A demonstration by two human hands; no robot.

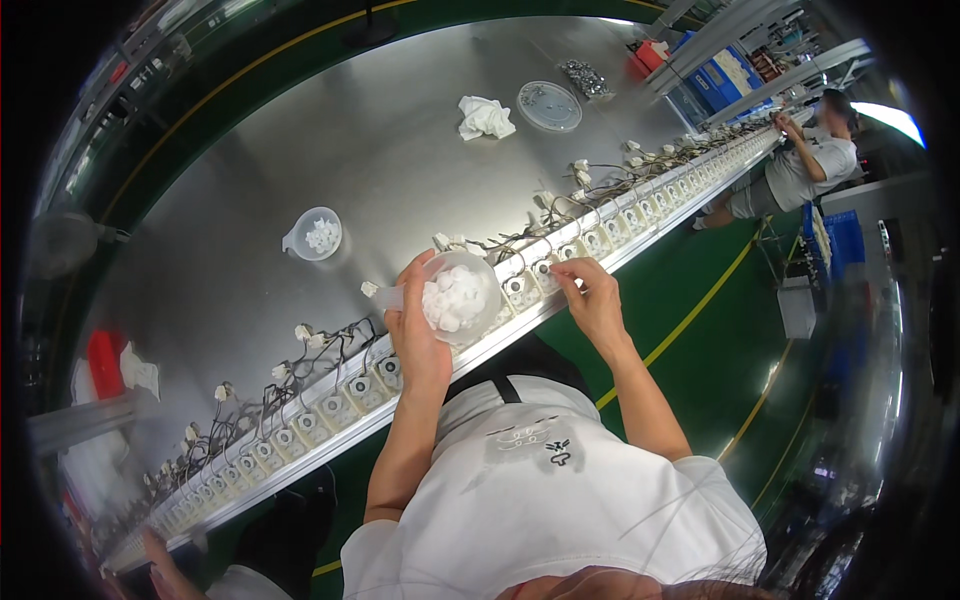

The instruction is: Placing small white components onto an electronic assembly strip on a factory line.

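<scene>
At the far left, another person's hand (165, 570) lies near the end of a long row of white square units (335, 408) in a rail along the edge of the metal counter (220, 280); their wires lie toward the counter side, probably to leave the faces clear. A small cup (316, 213) of white pieces stands on the counter, apart from the row. The left hand (420, 335) has its grip closed around a larger translucent cup (486, 325) above the row, mouth upward, seemingly to keep its white pieces near the other hand. Beyond lies a crumpled white cloth (486, 117). A round clear lid (549, 106) lies flat farther back. The right hand (597, 308) is over a unit, its grip narrowed to thumb and fingertips, perhaps for fine placement; whether anything is pinched there I cannot tell.
</scene>
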